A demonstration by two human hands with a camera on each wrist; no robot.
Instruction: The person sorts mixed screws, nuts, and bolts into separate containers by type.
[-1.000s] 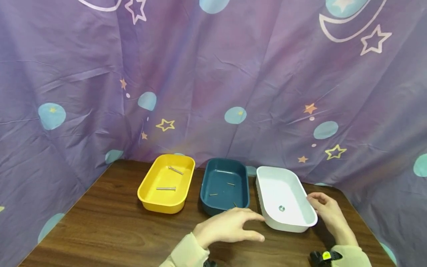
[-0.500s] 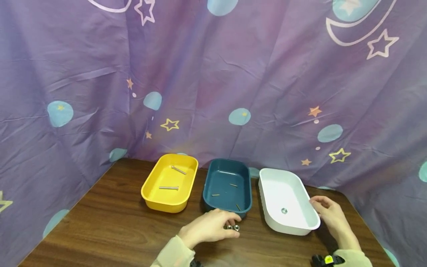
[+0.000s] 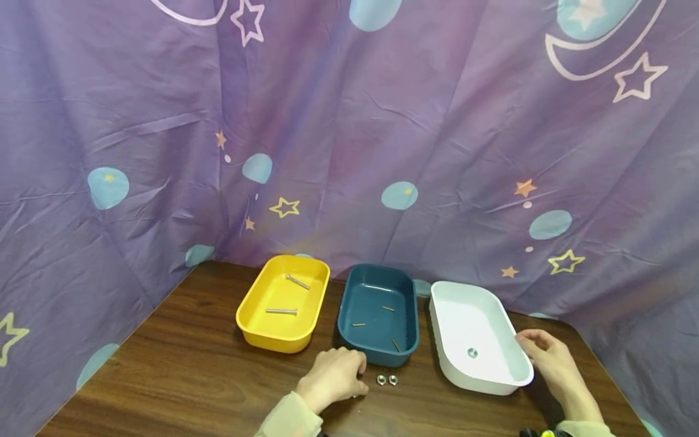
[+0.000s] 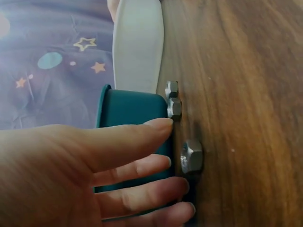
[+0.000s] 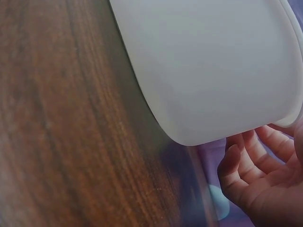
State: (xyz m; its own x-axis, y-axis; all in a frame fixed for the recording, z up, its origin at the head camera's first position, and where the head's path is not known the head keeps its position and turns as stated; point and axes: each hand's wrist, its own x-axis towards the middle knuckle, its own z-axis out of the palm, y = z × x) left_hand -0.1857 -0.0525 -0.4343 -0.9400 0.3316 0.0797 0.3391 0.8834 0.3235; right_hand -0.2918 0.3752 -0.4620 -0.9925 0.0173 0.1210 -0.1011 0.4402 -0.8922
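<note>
My left hand [image 3: 331, 377] is low over the table before the blue tray, its fingers loosely bent. In the left wrist view a hex nut [image 4: 191, 157] lies on the wood just past the fingertips, with a gap between. Two more nuts, one [image 3: 381, 380] beside the other [image 3: 393, 380], lie to the hand's right near the blue tray [image 3: 377, 357]. My right hand [image 3: 554, 362] is at the right side of the white tray [image 3: 480, 386], fingers loosely curled against its outer wall and rim. A single nut [image 3: 472, 352] lies inside that tray.
To the left stands a yellow tray [image 3: 275, 345] with two long bolts, one [image 3: 281, 311] near its front. Several short brass-coloured pieces, one [image 3: 395, 345] at the front, lie in the blue tray. A purple patterned curtain [image 3: 349, 152] hangs behind the wooden table [image 3: 180, 376].
My left hand has moved left from beside the white tray, and the nuts seen at its fingers half a second ago now lie on the table. The right hand has stayed at the white tray.
</note>
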